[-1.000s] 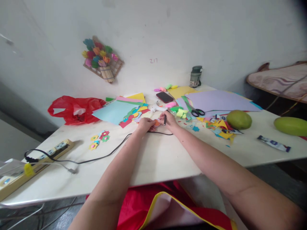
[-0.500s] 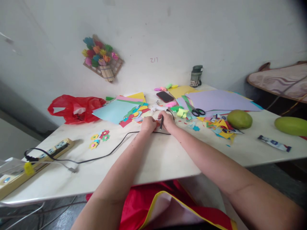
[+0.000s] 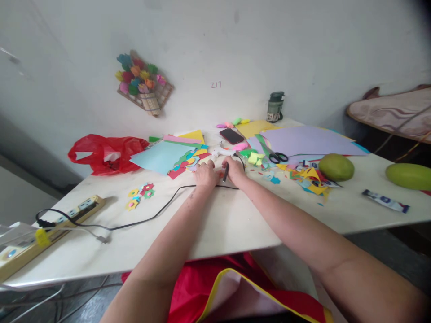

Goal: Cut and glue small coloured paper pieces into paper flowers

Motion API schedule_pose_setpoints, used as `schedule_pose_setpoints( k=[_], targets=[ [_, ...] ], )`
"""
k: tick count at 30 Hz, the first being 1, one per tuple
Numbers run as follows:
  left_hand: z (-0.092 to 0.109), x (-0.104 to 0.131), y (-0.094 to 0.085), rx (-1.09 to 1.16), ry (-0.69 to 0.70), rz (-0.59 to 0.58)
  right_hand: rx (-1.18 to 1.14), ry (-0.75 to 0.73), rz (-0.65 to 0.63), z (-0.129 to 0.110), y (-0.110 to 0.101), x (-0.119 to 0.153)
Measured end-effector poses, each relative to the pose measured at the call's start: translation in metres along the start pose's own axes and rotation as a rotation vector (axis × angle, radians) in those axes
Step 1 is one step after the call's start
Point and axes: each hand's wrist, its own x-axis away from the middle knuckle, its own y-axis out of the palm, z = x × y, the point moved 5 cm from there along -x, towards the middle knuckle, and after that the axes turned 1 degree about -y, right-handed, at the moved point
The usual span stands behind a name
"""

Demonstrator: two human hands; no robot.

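Observation:
Over the middle of the white table, my right hand point(image 3: 235, 172) is closed around a slim black pen point(image 3: 226, 172), which slants downward. Just to its left, my left hand point(image 3: 206, 175) lies palm down with its fingers stretched out on the tabletop. A small piece of orange-red paper point(image 3: 220, 174) shows between the two hands, partly hidden by them. Directly beyond my hands lies a white glue gun point(image 3: 224, 152) with a black cord. Cut paper scraps point(image 3: 188, 162) in several colours spread to the left of my left hand. Small paper flowers point(image 3: 133, 204) lie nearer the table's left side.
A black cable point(image 3: 141, 220) runs from a power strip point(image 3: 81, 208) to my hands. Black-handled scissors point(image 3: 278, 157), a phone point(image 3: 231, 135) and purple paper point(image 3: 305, 140) lie beyond. Mangoes point(image 3: 336, 168), a glue tube point(image 3: 385, 201) and a red plastic bag point(image 3: 129, 157) flank the area.
My left hand has shifted slightly left and its fingers have gone from curled to stretched out. My right hand keeps the pen in nearly the same spot.

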Motion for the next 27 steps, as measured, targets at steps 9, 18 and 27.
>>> schedule_pose_setpoints(
  k=[9, 18, 27],
  targets=[
    [-0.002, 0.000, -0.001, -0.019, 0.026, 0.057, -0.121, -0.038, 0.110, -0.023, -0.026, 0.002],
    [-0.001, 0.000, 0.001, -0.013, 0.028, 0.066, 0.100, -0.087, -0.053, -0.033, -0.013, 0.007],
    [-0.002, 0.000, -0.034, 0.075, 0.106, -0.146, 0.098, -0.059, -0.070, -0.028, -0.011, 0.005]
  ],
)
